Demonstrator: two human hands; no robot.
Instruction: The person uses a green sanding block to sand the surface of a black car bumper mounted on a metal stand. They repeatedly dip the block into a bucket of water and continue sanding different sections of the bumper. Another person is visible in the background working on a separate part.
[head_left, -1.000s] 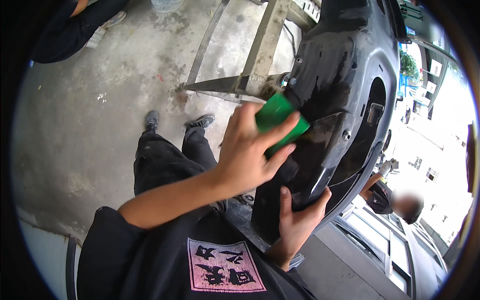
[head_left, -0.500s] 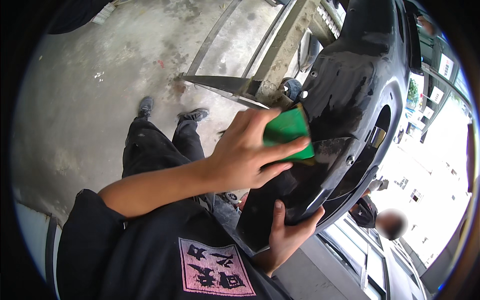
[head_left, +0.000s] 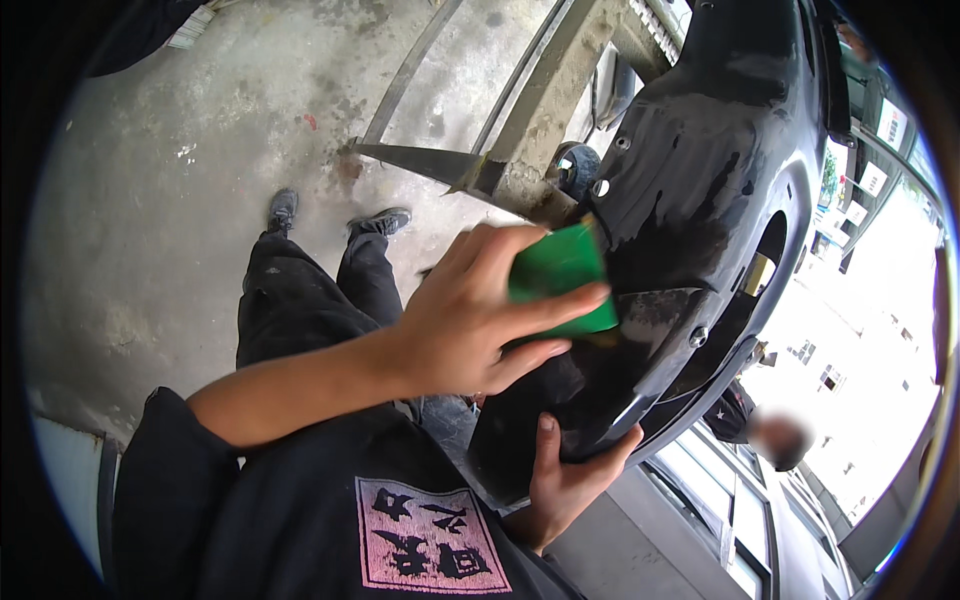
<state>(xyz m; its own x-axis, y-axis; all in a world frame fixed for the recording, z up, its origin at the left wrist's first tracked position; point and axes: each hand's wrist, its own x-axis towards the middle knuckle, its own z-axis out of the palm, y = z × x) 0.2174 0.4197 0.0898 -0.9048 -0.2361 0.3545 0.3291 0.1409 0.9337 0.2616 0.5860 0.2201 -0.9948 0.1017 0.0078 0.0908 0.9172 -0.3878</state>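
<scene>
My left hand (head_left: 460, 320) reaches across from the left and is closed on a green scouring pad (head_left: 555, 265), pressing it against the glossy face of a large black curved vehicle body panel (head_left: 700, 200). My right hand (head_left: 565, 485) grips the panel's lower edge from underneath, thumb up on the front face. The panel stands upright in front of me, with a wide cutout and a few bolts on its right side. Its surface looks wet and streaked around the pad.
Stained concrete floor (head_left: 180, 230) lies to the left, with my dark trousers and shoes (head_left: 330, 222) on it. A rusty metal frame (head_left: 520, 150) stands behind the panel. Another person (head_left: 760, 430) is low at the right, beside a building's windows (head_left: 720, 520).
My left hand has slid the green pad a little to the right across the panel. My right hand keeps its hold on the lower edge.
</scene>
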